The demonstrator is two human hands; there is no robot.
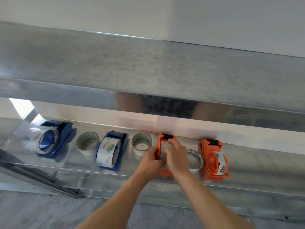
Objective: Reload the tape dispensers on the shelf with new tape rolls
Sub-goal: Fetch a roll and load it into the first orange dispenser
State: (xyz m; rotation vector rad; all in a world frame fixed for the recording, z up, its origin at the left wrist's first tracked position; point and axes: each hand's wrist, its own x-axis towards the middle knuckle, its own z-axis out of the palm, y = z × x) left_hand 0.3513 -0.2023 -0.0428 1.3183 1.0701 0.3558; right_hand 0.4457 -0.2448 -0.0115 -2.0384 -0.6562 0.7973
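Hub of orange dispenser [160,141] behind blurred left hand [151,160], right hand [175,156].

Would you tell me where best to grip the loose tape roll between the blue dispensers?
The tape roll lies flat with its core facing up, so probably come from above and pinch the near wall, fingers inside the core, thumb outside.

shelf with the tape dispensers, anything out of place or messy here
Two things. At the far-left blue dispenser, clear printed film bulges out to its left, looking loose rather than neatly wound. Below it, a grey metal bar slants across the front of the shelf.
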